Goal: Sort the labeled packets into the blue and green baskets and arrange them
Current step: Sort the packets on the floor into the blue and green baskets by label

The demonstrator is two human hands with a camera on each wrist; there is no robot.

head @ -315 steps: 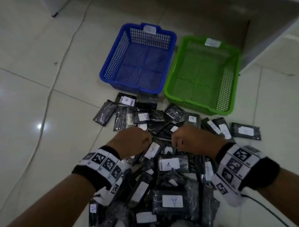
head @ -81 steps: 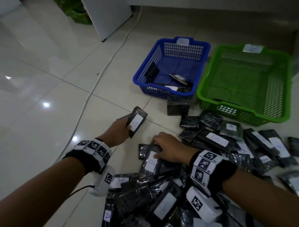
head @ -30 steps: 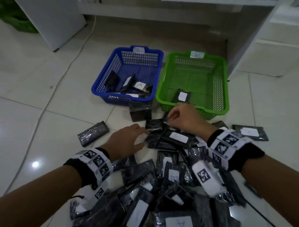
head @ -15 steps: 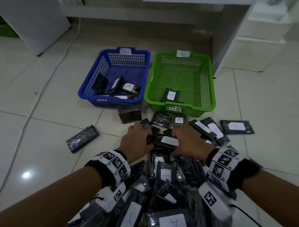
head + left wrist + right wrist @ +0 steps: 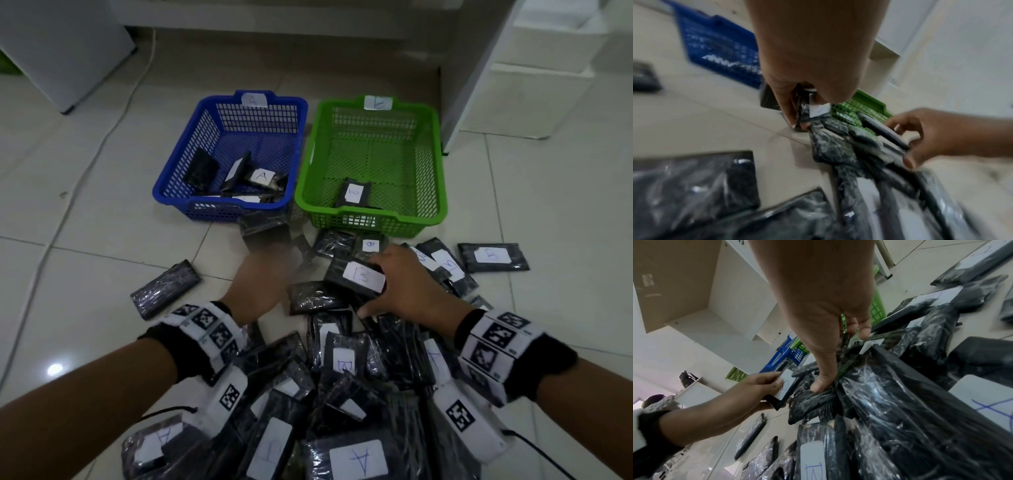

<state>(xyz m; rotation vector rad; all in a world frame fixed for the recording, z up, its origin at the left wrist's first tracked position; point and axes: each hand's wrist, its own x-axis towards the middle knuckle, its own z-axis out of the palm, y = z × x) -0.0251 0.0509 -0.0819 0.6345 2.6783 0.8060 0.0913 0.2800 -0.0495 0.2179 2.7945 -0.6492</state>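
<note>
The blue basket (image 5: 178, 147), tagged A, holds several black packets, one labeled A (image 5: 262, 178). Beside it, the green basket (image 5: 424, 164), tagged B, holds one packet (image 5: 354, 193). My left hand (image 5: 263, 281) is motion-blurred in front of the blue basket. The left wrist view shows it pinching a black packet (image 5: 807, 112) with a white label I cannot read. My right hand (image 5: 400, 287) grips a packet labeled B (image 5: 359, 277), raised slightly off the pile (image 5: 342, 394) of wrapped labeled packets.
One packet (image 5: 164, 287) lies alone on the tiles to the left. Another, labeled B (image 5: 491, 257), lies at the right. One more packet (image 5: 263, 226) sits against the blue basket's front. A white cabinet (image 5: 479, 68) stands behind the green basket, and a cable (image 5: 102, 144) runs along the left.
Both hands were reaching into the packets before. The right hand has now taken hold of the B packet, and the left hand has lifted a packet and is moving forward.
</note>
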